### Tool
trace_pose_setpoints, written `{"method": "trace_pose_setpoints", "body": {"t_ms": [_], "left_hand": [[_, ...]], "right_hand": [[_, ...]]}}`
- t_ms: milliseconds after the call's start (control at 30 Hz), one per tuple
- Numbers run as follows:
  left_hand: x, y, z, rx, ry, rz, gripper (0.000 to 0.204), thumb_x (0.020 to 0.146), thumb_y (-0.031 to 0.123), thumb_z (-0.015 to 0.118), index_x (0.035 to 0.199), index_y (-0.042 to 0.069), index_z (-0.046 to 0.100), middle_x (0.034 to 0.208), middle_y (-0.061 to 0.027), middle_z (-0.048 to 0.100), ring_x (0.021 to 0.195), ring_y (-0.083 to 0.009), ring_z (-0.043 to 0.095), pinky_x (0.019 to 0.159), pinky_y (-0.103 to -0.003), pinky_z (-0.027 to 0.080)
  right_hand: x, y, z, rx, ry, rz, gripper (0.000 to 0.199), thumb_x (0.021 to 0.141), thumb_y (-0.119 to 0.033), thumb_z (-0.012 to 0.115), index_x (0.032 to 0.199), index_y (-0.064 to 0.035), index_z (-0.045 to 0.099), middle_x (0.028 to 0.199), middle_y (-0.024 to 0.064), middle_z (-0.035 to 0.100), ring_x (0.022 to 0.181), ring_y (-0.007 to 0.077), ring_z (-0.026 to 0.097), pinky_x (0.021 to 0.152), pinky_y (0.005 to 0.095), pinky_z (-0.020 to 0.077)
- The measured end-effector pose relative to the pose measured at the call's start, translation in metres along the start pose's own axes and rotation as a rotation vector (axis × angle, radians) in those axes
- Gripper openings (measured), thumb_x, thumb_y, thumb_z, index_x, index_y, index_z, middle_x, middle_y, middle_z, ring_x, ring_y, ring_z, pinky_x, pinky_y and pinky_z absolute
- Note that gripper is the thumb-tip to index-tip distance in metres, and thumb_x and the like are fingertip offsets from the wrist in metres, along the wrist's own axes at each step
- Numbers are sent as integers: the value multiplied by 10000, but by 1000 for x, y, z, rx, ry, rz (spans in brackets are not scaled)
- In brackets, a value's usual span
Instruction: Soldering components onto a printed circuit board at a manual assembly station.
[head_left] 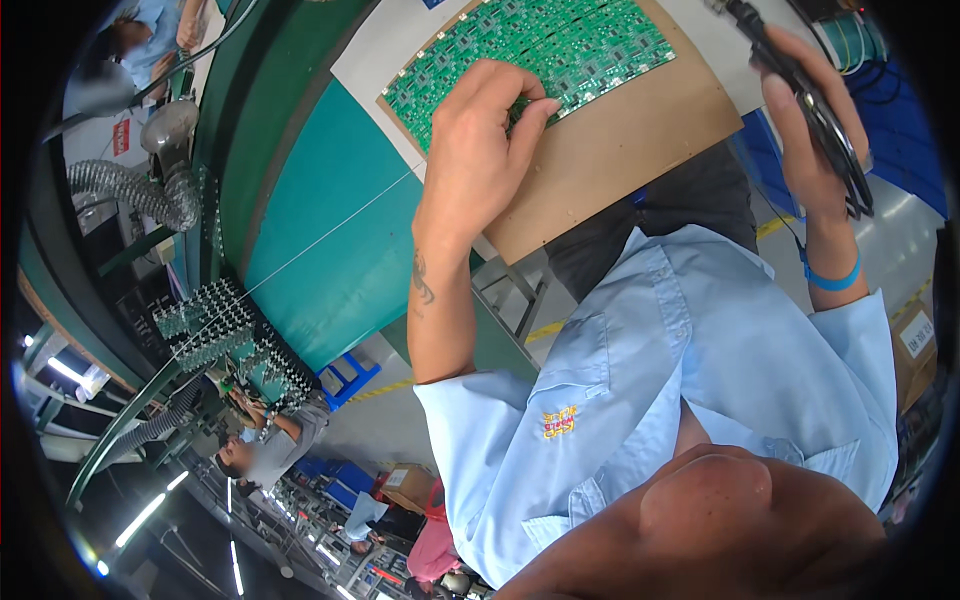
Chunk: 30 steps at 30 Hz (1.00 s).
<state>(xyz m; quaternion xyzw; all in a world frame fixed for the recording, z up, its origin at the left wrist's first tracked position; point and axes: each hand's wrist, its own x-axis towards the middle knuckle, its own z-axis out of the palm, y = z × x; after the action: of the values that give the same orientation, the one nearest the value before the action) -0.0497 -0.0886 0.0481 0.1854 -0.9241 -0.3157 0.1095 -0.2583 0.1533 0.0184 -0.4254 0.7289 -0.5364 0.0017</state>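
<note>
My left hand (485, 130) rests on a panel of green circuit boards (560, 45), fingertips pinched on the panel's near edge. The panel lies on a brown cardboard sheet (630, 140) on the work surface. My right hand (810, 125) is raised at the right and grips a black handheld tool (815, 105) with a cable running off its top end. A blue band sits on that wrist. My light blue shirt fills the lower middle of the view.
A teal conveyor surface (330, 230) with a dark green rail (250, 120) runs along the left. A ribbed metal hose (130, 190) hangs at far left. Racks of green boards (215, 320) stand by a seated co-worker (270, 445). Cardboard boxes (915, 345) sit at the right.
</note>
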Motion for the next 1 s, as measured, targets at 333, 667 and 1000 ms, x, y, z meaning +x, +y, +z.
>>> {"method": "trace_pose_setpoints", "body": {"t_ms": [333,667,1000], "left_hand": [[-5,-13,0,-50,29,163,69,909,-23,730,973,3,733,1004,-75,708,792,-223,637,718,-342,515],[-1,-13,2,-65,10,127,94,904,-37,707,987,-5,739,920,-68,717,811,-254,645,765,-347,536],[0,-16,4,-71,-23,166,121,886,-40,705,995,-1,743,936,-82,757,856,-279,665,816,-364,545]], "right_hand": [[-18,-39,4,174,-284,-187,380,850,-34,765,1218,54,747,922,127,760,689,191,605,640,278,504],[-29,-44,12,138,-325,-260,413,787,-28,784,1189,57,751,818,108,696,623,199,538,589,290,462],[-31,-45,19,147,-363,-226,385,797,-29,795,1174,44,765,787,88,660,609,189,525,566,283,445]]}}
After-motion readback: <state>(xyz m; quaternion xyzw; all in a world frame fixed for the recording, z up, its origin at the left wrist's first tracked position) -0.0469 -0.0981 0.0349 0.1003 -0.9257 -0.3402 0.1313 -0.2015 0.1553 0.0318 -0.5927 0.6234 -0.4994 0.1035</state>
